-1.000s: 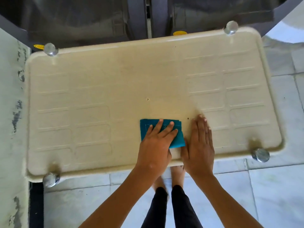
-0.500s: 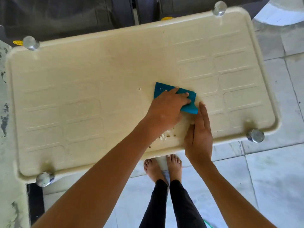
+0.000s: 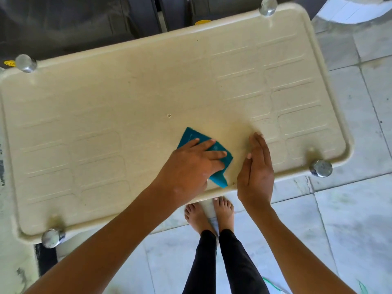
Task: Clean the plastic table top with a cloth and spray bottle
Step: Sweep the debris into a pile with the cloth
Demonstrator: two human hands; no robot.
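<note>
The left hand presses flat, fingers spread, on the teal cloth near the tabletop's near edge; the right hand stands open on edge beside it, seemingly touching the surface.

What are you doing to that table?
A person is wiping a cream plastic table top. The left hand presses a folded teal cloth flat near the table's front edge, fingers spread over it. The right hand stands on its edge just beside the cloth, apart from it, like a little wall at the table's rim. No spray bottle is in view. The person stands barefoot on the tiled floor.
</note>
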